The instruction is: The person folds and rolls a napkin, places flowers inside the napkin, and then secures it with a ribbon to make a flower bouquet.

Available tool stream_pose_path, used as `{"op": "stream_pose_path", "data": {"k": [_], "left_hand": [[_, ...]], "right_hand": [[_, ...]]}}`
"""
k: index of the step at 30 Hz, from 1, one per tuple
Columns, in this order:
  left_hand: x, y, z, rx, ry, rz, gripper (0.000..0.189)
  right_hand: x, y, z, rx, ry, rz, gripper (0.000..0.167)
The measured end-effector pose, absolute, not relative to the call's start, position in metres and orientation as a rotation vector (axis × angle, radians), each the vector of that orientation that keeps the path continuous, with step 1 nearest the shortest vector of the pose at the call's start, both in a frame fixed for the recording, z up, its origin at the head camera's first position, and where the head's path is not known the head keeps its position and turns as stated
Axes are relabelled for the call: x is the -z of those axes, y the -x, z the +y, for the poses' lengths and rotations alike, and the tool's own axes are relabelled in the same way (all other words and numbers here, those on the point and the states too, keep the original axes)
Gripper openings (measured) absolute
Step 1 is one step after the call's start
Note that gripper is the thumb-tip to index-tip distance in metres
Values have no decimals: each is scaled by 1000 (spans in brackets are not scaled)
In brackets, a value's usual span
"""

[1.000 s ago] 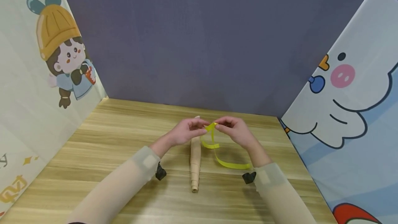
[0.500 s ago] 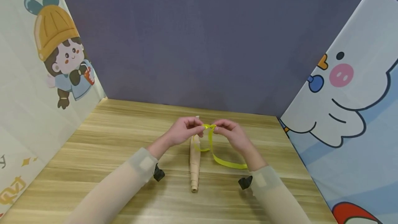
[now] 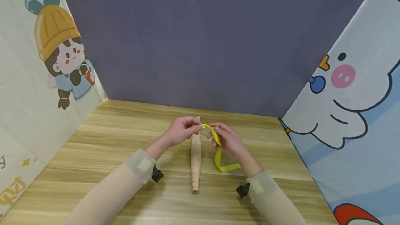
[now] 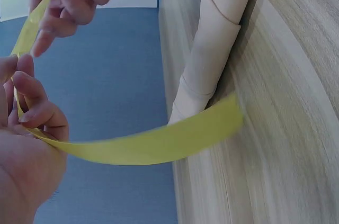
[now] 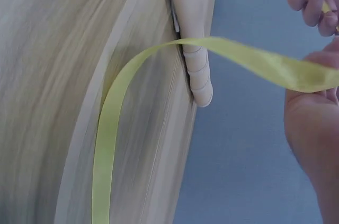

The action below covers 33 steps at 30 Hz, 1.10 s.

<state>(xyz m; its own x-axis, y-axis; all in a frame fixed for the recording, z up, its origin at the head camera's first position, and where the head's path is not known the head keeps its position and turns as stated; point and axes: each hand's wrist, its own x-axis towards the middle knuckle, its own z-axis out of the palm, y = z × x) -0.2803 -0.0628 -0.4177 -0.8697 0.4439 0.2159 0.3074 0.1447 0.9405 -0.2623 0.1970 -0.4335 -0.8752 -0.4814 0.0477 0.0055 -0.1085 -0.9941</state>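
A strip of yellow ribbon point(image 3: 218, 161) is stretched between both hands above the table. My left hand point(image 3: 178, 131) pinches it between thumb and fingertips, and a loose tail hangs below that hand; in the left wrist view the ribbon's tail point(image 4: 153, 147) sweeps out toward the table. The right hand point(image 3: 230, 142) has its fingers curled about the ribbon, which runs across them and drops to the tabletop in a bend. Beneath the hands lies a long beige roll point(image 3: 196, 159), wound in overlapping turns and narrower at its near end. Its far part is partly hidden by the left hand.
The wood-grain table point(image 3: 131, 121) meets a dark grey-blue panel point(image 3: 200, 44) at the back. Printed cartoon panels stand at left and right. A small black wrist camera point(image 3: 157, 174) sits on the left wrist, another black camera point(image 3: 242, 190) on the right.
The hands' shared knot of ribbon has drawn out into a single strip. My right hand has turned and moved slightly down; the short tail now hangs left of the beige roll.
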Motion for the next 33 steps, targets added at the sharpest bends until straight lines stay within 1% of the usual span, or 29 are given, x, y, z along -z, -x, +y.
{"op": "stream_pose_path", "data": {"k": [3, 7, 14, 22, 28, 33], "left_hand": [[417, 281, -66, -1824, -725, 2309, 19], [417, 282, -72, -1811, -690, 2334, 18], [418, 285, -85, -1734, -703, 2370, 16], [420, 286, -96, -1687, -711, 2375, 16], [422, 285, -100, -1661, -763, 2404, 19], [424, 285, -102, -1616, -857, 2440, 15]], "right_hand": [[434, 262, 198, 2007, 511, 1955, 39], [435, 261, 205, 1927, 553, 2120, 41], [437, 261, 221, 1730, 542, 2346, 32], [435, 264, 230, 1691, 625, 2446, 33], [434, 267, 236, 1692, 700, 2448, 19], [435, 268, 238, 1610, 667, 2497, 18]]}}
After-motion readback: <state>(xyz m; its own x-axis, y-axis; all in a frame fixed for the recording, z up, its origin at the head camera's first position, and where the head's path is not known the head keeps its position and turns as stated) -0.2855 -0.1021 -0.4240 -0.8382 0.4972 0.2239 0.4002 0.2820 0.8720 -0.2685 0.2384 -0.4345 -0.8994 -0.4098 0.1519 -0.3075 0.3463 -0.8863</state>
